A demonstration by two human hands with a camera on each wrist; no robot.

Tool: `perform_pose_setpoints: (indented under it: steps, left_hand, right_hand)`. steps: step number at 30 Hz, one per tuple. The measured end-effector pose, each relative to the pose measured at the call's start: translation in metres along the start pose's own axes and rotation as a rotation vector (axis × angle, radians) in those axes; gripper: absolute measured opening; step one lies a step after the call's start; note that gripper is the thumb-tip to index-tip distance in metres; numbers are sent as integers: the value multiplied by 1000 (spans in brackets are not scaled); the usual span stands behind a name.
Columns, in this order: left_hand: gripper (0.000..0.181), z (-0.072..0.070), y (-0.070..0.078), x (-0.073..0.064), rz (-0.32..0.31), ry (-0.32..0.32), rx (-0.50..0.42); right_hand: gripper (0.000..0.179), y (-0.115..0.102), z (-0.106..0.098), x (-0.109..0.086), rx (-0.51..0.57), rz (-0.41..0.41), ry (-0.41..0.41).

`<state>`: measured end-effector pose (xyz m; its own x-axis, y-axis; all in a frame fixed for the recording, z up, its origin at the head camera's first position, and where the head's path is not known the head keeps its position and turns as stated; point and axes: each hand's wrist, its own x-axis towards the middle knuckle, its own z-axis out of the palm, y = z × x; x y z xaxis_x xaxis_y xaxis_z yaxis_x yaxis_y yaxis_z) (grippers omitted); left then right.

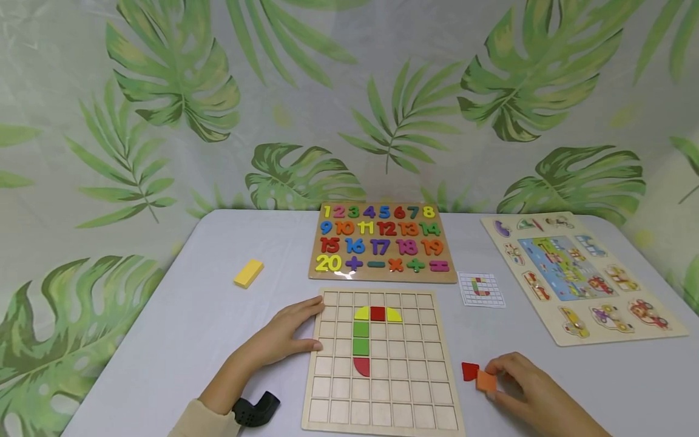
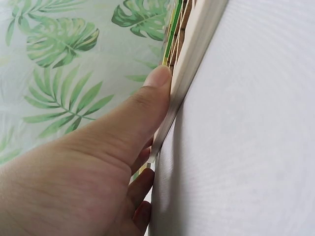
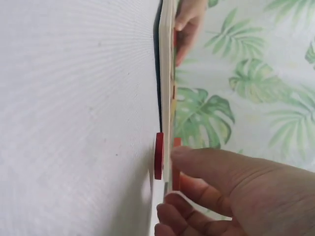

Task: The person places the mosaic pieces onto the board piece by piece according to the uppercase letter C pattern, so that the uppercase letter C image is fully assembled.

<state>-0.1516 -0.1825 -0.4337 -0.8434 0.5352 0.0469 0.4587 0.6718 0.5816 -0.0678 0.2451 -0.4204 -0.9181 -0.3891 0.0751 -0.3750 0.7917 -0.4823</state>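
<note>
A wooden grid board (image 1: pixel 404 388) lies in front of me, with yellow, red and green tiles (image 1: pixel 360 346) in a hook shape in its upper left cells. My left hand (image 1: pixel 281 337) rests at the board's left edge, thumb and fingertips touching the rim. Right of the board, my right hand (image 1: pixel 521 385) pinches an orange square tile (image 1: pixel 486 381) between thumb and fingers. Just beside that tile, a red piece with a curved edge (image 1: pixel 469 371) lies on the table. The right wrist view shows the red piece (image 3: pixel 159 156) on edge, left of the orange tile (image 3: pixel 176 182).
Behind the board lies a number puzzle (image 1: pixel 382 246). A small pattern card (image 1: pixel 482 290) sits to its right, near a vehicle puzzle (image 1: pixel 579 279). A yellow block (image 1: pixel 249 274) lies at the far left, and a black curved object (image 1: pixel 256 410) by my left wrist.
</note>
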Motion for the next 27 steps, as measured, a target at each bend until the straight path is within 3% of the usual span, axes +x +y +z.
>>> perform_pose_setpoints:
  steps: [9, 17, 21, 27]
  left_hand:
    - [74, 0, 1, 0, 2, 0, 7]
    - [74, 0, 2, 0, -1, -1, 4]
    - [74, -1, 1, 0, 2, 2, 5]
    - [74, 0, 0, 0, 3, 0, 6]
  right_hand:
    - [32, -36, 0, 17, 116, -232, 155]
    - [26, -67, 14, 45, 237, -370, 145]
    - [20, -74, 27, 59, 242, -322, 72]
    - [26, -78, 43, 75, 236, -196, -71]
